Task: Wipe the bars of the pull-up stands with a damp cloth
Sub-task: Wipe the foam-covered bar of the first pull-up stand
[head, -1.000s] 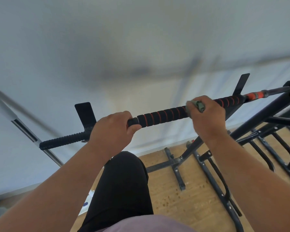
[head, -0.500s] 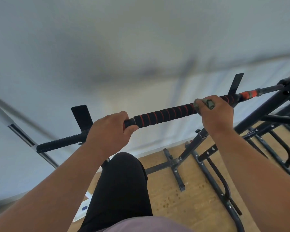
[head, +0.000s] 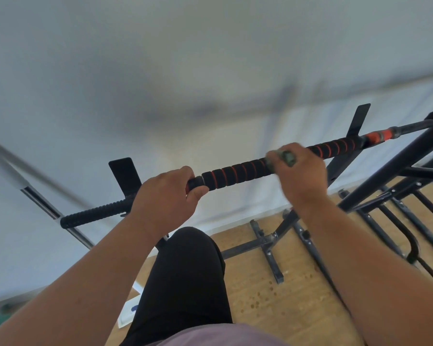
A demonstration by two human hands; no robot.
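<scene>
Both hands are clasping the bar (head: 238, 172): left hand (head: 165, 196) gripping bare foam, right hand (head: 300, 171) pressing the cloth (head: 286, 157) around it.

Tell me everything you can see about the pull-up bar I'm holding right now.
The pull-up bar runs tilted across the view, higher on the right. Its middle is wrapped in black foam with orange spiral stripes; the left end has a ribbed black grip, the right end an orange collar, then bare dark metal. Two flat black plates stick up behind it. The left hand grips it near the foam's left end; the right hand holds a greenish cloth around it.
</scene>
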